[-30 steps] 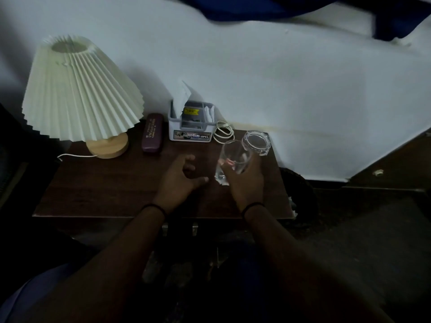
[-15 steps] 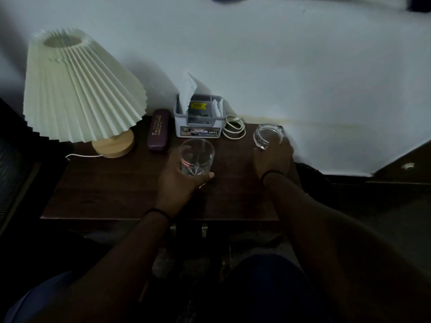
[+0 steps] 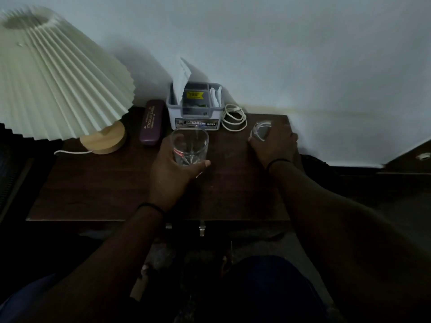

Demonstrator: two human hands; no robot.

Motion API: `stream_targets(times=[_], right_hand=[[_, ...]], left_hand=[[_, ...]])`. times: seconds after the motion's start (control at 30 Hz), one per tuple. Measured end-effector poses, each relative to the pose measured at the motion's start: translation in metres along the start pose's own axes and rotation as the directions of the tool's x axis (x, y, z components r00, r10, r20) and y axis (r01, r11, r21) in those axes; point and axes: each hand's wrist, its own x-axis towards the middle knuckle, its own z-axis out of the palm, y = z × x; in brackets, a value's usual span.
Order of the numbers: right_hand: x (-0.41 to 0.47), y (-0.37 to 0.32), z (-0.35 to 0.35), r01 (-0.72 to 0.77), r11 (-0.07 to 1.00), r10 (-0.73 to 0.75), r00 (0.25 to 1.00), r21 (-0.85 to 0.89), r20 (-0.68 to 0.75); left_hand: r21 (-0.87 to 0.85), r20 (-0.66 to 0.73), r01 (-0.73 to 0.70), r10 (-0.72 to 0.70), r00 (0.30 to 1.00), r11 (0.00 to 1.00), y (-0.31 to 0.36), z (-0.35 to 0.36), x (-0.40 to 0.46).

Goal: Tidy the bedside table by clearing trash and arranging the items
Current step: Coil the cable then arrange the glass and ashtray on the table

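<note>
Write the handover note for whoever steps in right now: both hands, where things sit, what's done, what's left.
Left hand grips the drinking glass, mid table, in front of the grey organiser box.
Right hand holds the small clear glass dish at the table's back right corner.
Along the back: lamp, maroon case, organiser box, coiled white cable.
Done: back row looks lined up; no trash visible on top.
Left: set down both glass items, probably beside the back row.
</note>
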Motion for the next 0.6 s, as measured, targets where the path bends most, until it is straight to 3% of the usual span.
stream_targets(times=[0.1, 0.2, 0.37, 0.43, 0.6], right_hand=[[-0.03, 0.0, -0.007, 0.063, 0.993, -0.061, 0.998, 0.097, -0.017], [-0.065, -0.008, -0.013, 0.023, 0.938, -0.002, 0.998, 0.347, -0.061], [-0.097, -0.012, -0.02, -0.095, 0.823, 0.067, 0.995, 0.561, 0.071], [-0.098, -0.011, -0.022, -0.13, 0.795, 0.09, 0.991, 0.592, 0.098], [-0.1, -0.001, -0.008, -0.352, 0.711, 0.184, 0.928, 0.608, 0.323]], left_hand=[[0.007, -0.018, 0.024, -0.024, 1.0, 1.0, 0.001, 0.001, -0.003], [0.026, -0.025, 0.028, -0.028, 0.999, 0.999, 0.004, -0.004, -0.009], [0.06, -0.038, 0.042, -0.04, 0.998, 0.997, 0.002, -0.016, -0.01], [0.066, -0.032, 0.052, -0.05, 0.998, 0.997, 0.001, -0.022, -0.008], [0.034, -0.07, 0.054, -0.052, 0.996, 0.998, -0.003, -0.033, -0.005]])
